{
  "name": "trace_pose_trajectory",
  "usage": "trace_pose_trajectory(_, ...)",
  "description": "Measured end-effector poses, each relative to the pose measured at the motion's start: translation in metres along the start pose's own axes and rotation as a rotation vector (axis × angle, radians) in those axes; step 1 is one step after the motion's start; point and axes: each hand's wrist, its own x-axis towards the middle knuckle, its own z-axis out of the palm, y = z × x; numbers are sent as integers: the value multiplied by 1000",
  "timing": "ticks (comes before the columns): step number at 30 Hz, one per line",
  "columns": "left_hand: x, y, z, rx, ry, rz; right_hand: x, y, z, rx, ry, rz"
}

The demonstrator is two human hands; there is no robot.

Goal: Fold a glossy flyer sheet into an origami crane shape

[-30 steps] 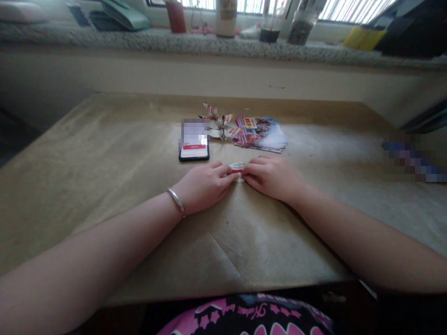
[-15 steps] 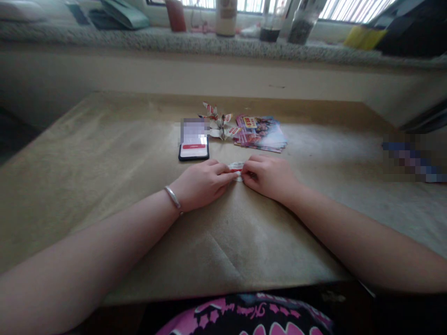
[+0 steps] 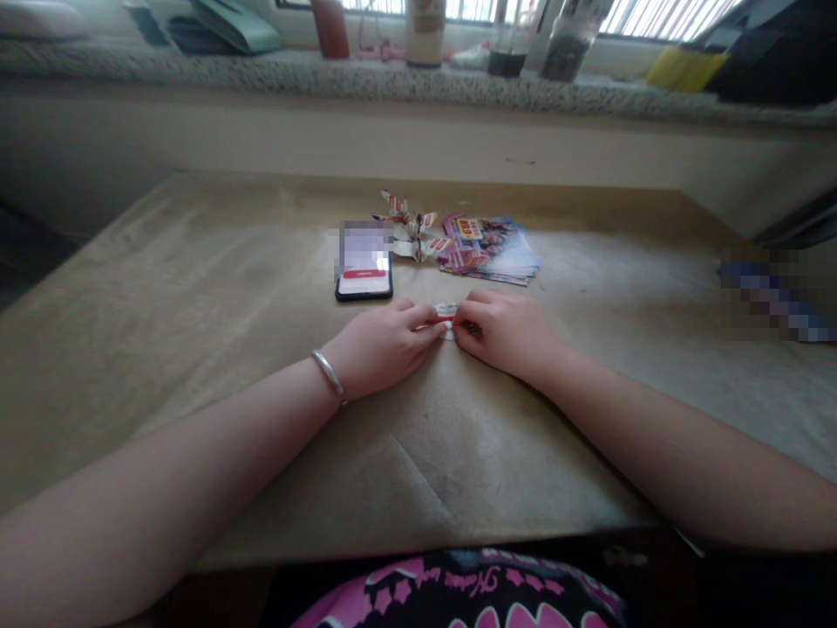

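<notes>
A small folded piece of paper (image 3: pixel 446 310), white with a red stripe, lies on the table between my two hands, largely covered by fingers. My left hand (image 3: pixel 394 342), with a silver bangle at the wrist, pinches its left side. On the right side, my right hand (image 3: pixel 503 331) holds it with curled fingers, thumb and forefinger together. Beyond the hands is a phone (image 3: pixel 364 286) with a lit screen. Beside it stand folded paper pieces (image 3: pixel 413 234) with pointed tips, and to their right lies a stack of colourful printed leaflets (image 3: pixel 489 249).
The table (image 3: pixel 261 488) has a brownish cover with creases. Behind it runs a speckled stone sill (image 3: pixel 366 80) bearing a red container (image 3: pixel 330 30), several bottles and jars, and a yellow object (image 3: pixel 685 70). A blurred-out bluish item (image 3: pixel 772 301) is at the right edge.
The left hand has shifted very slightly to the right, toward the right hand. Both hands keep their hold on the folded paper; little else differs.
</notes>
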Motion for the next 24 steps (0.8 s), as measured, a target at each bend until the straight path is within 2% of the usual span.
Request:
trace_pose_trajectory(12,3,3,-3,28,-24,-8,2,6,4,43,28,-34)
trace_pose_trajectory(24,1,1,-1,-12,22,-17,1,13,5,119,18,-99)
